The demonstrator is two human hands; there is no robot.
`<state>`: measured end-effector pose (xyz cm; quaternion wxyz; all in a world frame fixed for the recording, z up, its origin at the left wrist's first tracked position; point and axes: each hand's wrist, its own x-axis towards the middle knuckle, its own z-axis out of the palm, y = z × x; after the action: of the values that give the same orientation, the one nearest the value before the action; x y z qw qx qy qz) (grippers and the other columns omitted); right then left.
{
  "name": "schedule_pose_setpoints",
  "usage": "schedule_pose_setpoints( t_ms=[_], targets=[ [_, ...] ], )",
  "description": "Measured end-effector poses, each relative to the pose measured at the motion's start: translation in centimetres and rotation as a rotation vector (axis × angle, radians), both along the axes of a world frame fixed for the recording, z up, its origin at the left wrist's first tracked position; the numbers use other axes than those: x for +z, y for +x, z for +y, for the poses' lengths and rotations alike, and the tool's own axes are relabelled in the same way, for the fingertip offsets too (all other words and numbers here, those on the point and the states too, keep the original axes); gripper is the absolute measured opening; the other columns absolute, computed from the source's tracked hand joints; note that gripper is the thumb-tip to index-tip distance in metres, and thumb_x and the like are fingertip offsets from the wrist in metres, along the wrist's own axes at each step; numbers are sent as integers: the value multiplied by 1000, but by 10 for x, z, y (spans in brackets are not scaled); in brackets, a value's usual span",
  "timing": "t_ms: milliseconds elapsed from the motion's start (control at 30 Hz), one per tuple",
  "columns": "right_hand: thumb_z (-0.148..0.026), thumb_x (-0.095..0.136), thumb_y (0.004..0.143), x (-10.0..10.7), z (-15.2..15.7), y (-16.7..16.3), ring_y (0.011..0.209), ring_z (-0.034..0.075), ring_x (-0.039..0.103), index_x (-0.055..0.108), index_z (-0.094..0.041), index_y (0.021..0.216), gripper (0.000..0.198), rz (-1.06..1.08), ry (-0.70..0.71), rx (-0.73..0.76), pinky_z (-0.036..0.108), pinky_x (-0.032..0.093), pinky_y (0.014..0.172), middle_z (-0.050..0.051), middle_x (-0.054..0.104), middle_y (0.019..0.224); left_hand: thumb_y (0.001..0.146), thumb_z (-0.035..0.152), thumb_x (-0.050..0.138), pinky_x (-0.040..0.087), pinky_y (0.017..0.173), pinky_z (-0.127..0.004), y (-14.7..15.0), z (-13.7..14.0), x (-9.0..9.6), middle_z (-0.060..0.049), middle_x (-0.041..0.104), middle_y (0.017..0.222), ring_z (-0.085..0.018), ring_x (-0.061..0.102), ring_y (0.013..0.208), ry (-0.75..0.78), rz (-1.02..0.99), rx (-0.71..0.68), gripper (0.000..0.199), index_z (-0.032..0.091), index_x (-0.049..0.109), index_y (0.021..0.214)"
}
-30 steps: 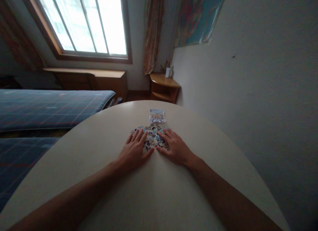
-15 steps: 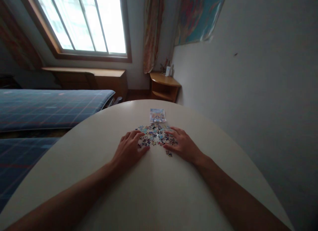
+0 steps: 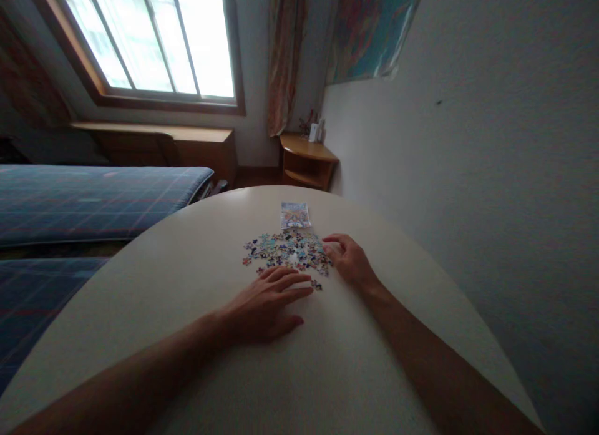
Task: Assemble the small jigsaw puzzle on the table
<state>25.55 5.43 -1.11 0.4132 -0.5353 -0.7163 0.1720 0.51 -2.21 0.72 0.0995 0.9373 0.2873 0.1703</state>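
A loose pile of small multicoloured jigsaw puzzle pieces is spread on the white table. My left hand lies low in front of the pile, palm down and empty, with its fingers stretched out to the right. Its fingertips come close to a small cluster of puzzle pieces set apart from the rest. At the pile's right edge rests my right hand, fingers slightly bent and apart, touching or nearly touching the outer pieces. Behind the pile lies a small printed picture sheet.
The table's rounded far edge faces a wooden corner shelf. Beyond the left side are beds with blue plaid mattresses. A plain wall runs along the right. A wooden desk stands beneath the window.
My left hand has moved from the pile's left side toward me and to the right, uncovering pieces there. My right hand has shifted slightly, its thumb no longer stretched out toward the pile's front.
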Motion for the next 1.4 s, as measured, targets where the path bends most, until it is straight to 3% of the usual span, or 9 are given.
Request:
schedule_pose_setpoints(
  t_ms=[233,367,467,700,900,1033,1400],
  targets=[
    [-23,64,78,-1,-2,4,113,23,60,73,-22,93,17,-9,-1,88,40,42,104,8,64,118,90,40,56,28,117,-52,-2,-1,2,-7,35,157,-33,30,144,-39,106,-65,64,21,38,148],
    [-20,61,82,0,-10,1,104,22,62,71,-20,91,13,-24,91,54,39,45,98,8,66,108,89,43,57,19,120,-56,-1,0,4,-6,29,160,-34,17,149,-44,117,-130,76,24,25,154],
    [-15,62,80,1,-13,-1,101,22,61,71,-21,88,13,-59,105,51,40,45,97,7,67,102,89,45,57,16,120,-58,0,0,5,-6,32,159,-34,17,149,-31,106,-138,79,24,22,155],
    [-12,62,83,10,-31,-7,102,23,58,69,-21,92,15,-210,118,139,40,45,96,6,67,101,96,35,51,28,117,-51,-1,-4,0,-9,53,143,-29,41,137,45,44,-20,50,22,43,143],
    [-13,68,80,17,-55,-26,102,23,59,71,-23,90,15,-339,97,274,42,44,92,5,68,104,94,18,49,42,104,-42,0,1,-3,-6,68,114,-22,58,109,51,-105,38,22,21,63,111],
    [-22,72,80,17,-63,-31,108,24,58,72,-25,94,14,-372,72,338,44,41,96,5,66,112,91,13,53,45,92,-37,0,4,-7,-3,70,101,-19,59,95,67,-173,106,18,22,65,100],
    [-20,73,79,19,-66,-33,108,22,58,71,-25,88,11,-350,48,409,43,40,98,4,66,110,87,18,61,47,83,-33,-1,7,-12,-1,71,88,-19,62,86,-15,-230,208,9,22,64,95]
  ],
)
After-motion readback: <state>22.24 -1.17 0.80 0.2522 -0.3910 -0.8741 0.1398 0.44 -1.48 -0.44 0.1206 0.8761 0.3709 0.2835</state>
